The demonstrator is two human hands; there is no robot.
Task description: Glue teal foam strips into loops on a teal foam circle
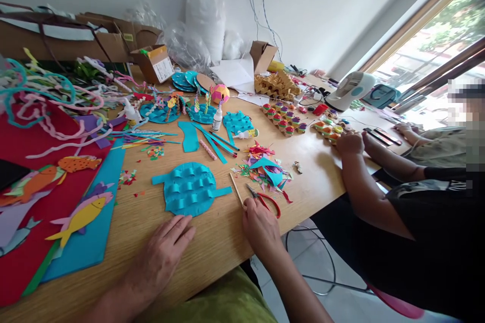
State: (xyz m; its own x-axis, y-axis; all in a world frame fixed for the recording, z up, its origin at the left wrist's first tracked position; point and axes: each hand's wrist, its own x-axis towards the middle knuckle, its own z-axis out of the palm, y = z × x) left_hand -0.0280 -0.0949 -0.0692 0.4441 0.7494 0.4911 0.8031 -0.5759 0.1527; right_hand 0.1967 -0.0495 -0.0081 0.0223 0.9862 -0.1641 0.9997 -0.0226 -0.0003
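My left hand (164, 250) lies flat on the table, its fingers stretched out and the tips at the lower edge of a round blue paper piece (189, 189). Raised strip loops cover this piece, and a blue strip sticks out on either side. A thin wooden stick (236, 186) is pinched in my right hand (263, 227), its far end pointing away toward the blue strips. Right beside that hand lie small pliers (269, 203) with red handles, partly hidden by the fingers. A pile of coloured paper scraps (265, 164) sits just beyond the pliers.
On the left lie paper fish (83, 212) on red and blue sheets. A glue bottle (217, 118), blue strips (214, 141) and decorated blue discs (161, 111) stand farther back. Painted egg-carton pieces (282, 120) and a white fan (350, 91) are right, near another person's hands (350, 142).
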